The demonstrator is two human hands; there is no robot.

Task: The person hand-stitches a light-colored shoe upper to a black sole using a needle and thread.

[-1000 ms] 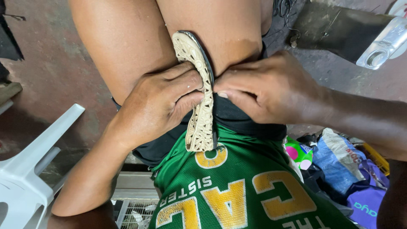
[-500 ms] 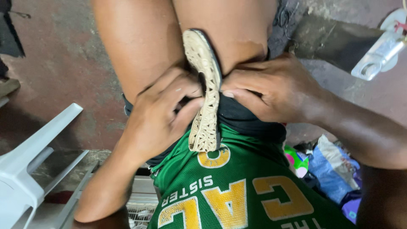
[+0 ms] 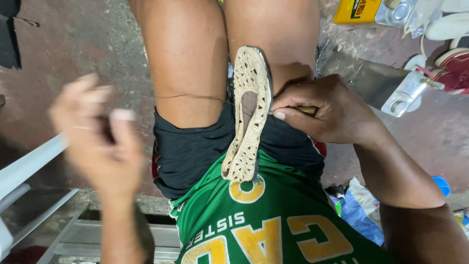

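The cream woven shoe (image 3: 248, 115) stands on edge between the person's 2 knees, heel resting on the green jersey (image 3: 273, 225). The left hand (image 3: 100, 139) has let go of the shoe since 0.5 s ago and hangs blurred to its left, fingers loosely open, empty. The right hand (image 3: 320, 107) presses against the shoe's right side, so it alone steadies the shoe.

The shoe (image 3: 249, 115) looked like matt beige woven or perforated material, rough-textured. The jersey (image 3: 273, 225) was smooth green cloth, slightly sheeny; the shorts (image 3: 195, 151) matt black cloth. The floor (image 3: 73, 44) was rough, stained concrete. The can (image 3: 373, 11), far right, was glossy metal.
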